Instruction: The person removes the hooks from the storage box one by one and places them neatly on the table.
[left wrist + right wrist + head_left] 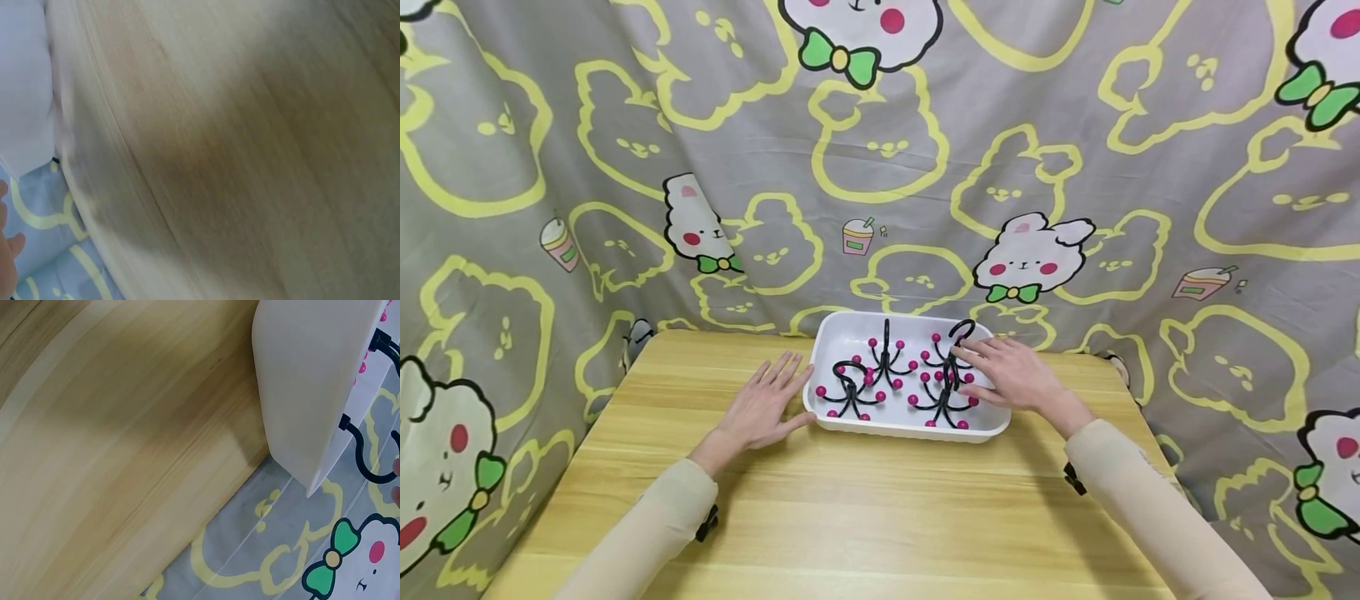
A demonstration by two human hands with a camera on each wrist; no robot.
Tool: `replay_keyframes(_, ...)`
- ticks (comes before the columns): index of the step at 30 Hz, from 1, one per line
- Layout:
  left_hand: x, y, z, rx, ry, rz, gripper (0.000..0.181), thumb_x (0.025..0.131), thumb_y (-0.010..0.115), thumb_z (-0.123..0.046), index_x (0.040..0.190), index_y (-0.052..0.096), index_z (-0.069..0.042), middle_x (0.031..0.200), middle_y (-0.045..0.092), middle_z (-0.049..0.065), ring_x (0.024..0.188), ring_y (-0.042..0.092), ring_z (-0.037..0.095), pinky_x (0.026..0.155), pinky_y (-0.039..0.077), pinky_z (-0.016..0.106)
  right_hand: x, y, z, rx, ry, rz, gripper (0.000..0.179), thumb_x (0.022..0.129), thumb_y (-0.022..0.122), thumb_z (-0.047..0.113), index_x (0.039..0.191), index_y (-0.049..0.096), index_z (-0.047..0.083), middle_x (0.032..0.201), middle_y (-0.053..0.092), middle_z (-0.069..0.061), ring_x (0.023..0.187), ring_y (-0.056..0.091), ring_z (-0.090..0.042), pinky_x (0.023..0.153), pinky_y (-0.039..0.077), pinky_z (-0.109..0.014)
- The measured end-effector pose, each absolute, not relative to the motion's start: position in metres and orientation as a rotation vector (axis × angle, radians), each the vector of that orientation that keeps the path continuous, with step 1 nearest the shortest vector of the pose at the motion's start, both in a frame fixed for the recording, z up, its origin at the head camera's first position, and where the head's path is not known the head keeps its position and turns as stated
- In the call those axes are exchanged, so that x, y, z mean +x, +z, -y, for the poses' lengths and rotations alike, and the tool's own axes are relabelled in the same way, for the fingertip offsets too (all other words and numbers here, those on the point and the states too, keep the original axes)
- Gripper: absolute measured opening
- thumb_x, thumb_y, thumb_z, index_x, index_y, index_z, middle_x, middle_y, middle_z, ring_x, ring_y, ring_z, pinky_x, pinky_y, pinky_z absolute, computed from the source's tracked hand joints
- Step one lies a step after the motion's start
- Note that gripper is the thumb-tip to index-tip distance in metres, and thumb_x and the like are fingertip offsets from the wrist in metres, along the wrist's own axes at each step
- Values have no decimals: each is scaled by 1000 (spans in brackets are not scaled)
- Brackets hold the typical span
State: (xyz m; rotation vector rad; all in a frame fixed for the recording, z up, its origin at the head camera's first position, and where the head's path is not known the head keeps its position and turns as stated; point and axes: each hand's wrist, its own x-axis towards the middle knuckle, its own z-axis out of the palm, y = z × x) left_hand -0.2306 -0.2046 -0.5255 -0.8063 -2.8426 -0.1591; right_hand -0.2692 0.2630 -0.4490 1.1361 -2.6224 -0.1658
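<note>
A white tray [910, 432] holds several black claw hooks, each with prongs ending in pink balls. One hook [851, 392] stands at the front left, another [886, 354] behind it. On the right side are a front hook [945, 403] and a back hook [961, 324]. My right hand [1018, 375] reaches over the tray's right rim, fingers extended, fingertips overlapping the two right hooks. In the right wrist view, fingertips [397, 481] show beside a curved black hook top [359, 450]. My left hand [760, 404] spreads its fingers beside the tray's left end, thumb tip at the front left corner.
The tray stands near the back edge of a wooden table [887, 517]. A grey curtain [917, 225] with cartoon animals hangs close behind and along both sides. The left wrist view mostly shows tabletop, with the white tray's wall [25, 87] at its left edge.
</note>
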Motion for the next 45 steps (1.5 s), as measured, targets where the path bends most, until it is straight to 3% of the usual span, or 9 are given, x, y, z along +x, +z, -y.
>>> replay_keyframes(8, -231, -526, 204, -793, -136, 2872, 89, 99, 55, -67, 167, 33, -14, 172, 33, 19, 164, 25, 37, 133, 26, 59, -270, -452, -256, 1165, -140, 2605, 72, 96, 68, 60, 154, 56, 19, 148, 66, -12, 128, 67, -35, 108, 57, -55)
replay_keyframes(17, -230, -527, 204, -798, -131, 2838, 88, 100, 50, -69, 165, 35, -12, 171, 36, 21, 162, 29, 39, 130, 32, 61, -269, -452, -249, 1187, -162, 2607, 71, 98, 61, 65, 153, 58, 20, 146, 68, -7, 128, 67, -32, 108, 58, -51)
replay_keyframes(29, -230, -528, 203, -796, -136, 2829, 88, 100, 52, -69, 165, 37, -12, 170, 38, 21, 161, 31, 40, 130, 32, 62, -270, -453, -246, 1189, -155, 2534, 56, 96, 69, 57, 133, 71, 14, 126, 76, -8, 115, 73, -31, 99, 62, -49)
replay_keyframes(45, -229, -528, 203, -772, -110, 2870, 88, 99, 54, -67, 167, 32, -15, 171, 35, 19, 163, 28, 38, 132, 29, 59, -270, -459, -246, 1143, -117, 2444, 35, 98, 72, 46, 112, 73, 14, 108, 78, -5, 99, 75, -26, 87, 65, -43)
